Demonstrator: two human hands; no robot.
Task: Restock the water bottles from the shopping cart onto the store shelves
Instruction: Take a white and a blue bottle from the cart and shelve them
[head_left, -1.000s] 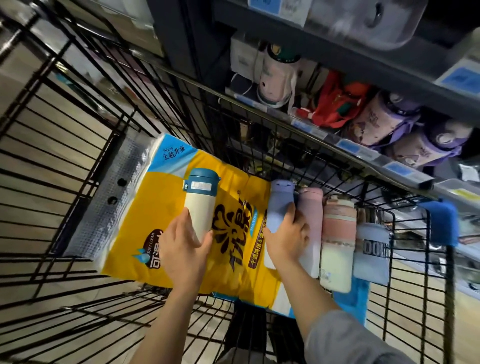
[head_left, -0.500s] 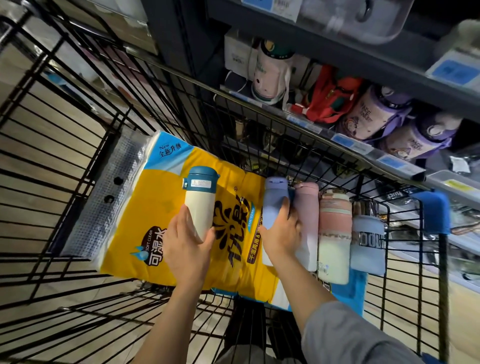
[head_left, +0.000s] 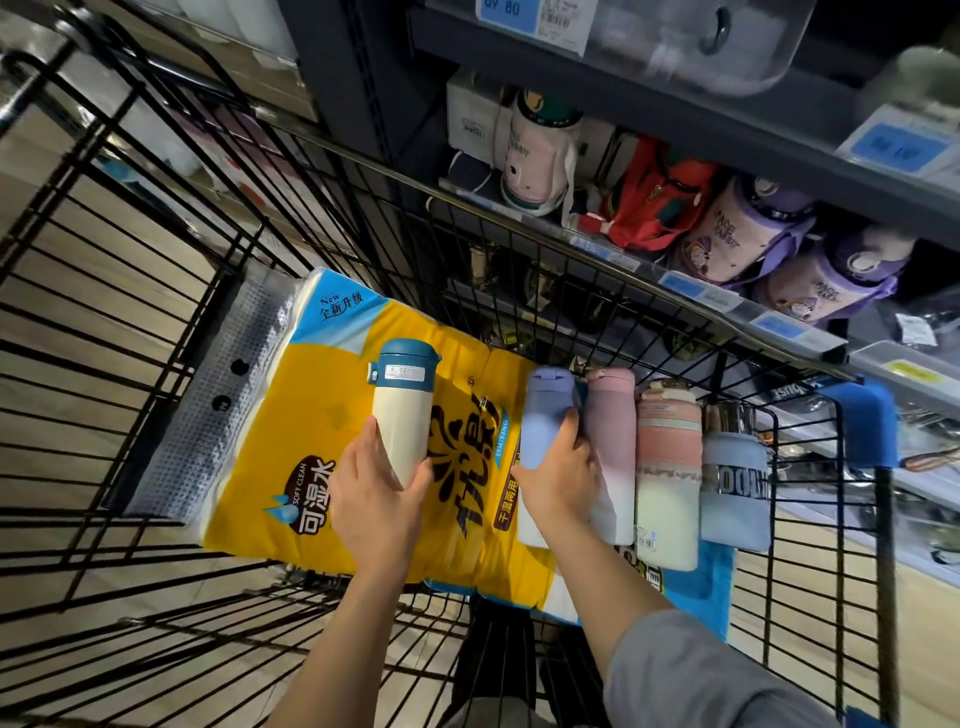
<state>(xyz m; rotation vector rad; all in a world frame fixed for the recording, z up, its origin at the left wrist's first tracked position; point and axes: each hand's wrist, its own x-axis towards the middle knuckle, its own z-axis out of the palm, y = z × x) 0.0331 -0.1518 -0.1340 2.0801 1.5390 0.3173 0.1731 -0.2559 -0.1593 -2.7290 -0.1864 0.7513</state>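
Inside the black wire cart (head_left: 156, 270), my left hand (head_left: 376, 493) grips the lower body of a cream bottle with a blue lid (head_left: 402, 402), held just above the yellow package. My right hand (head_left: 558, 480) wraps around a lavender-blue bottle (head_left: 545, 410). Beside it lie a pink bottle (head_left: 613, 415), a pink-and-cream bottle (head_left: 667, 467) and a pale blue bottle (head_left: 735, 488), side by side against the cart's right end. The store shelf (head_left: 701, 296) beyond the cart holds several bottles with covers.
A large yellow and blue tissue pack (head_left: 311, 415) covers the cart floor under the bottles. The cart's blue-capped corner (head_left: 865, 421) stands at right. Shelf edges with blue price tags (head_left: 779, 325) run close past the cart rim. Wood floor shows through the wires.
Both hands stay on their bottles. My right fingers have curled further around the lavender-blue bottle. The view has shifted slightly.
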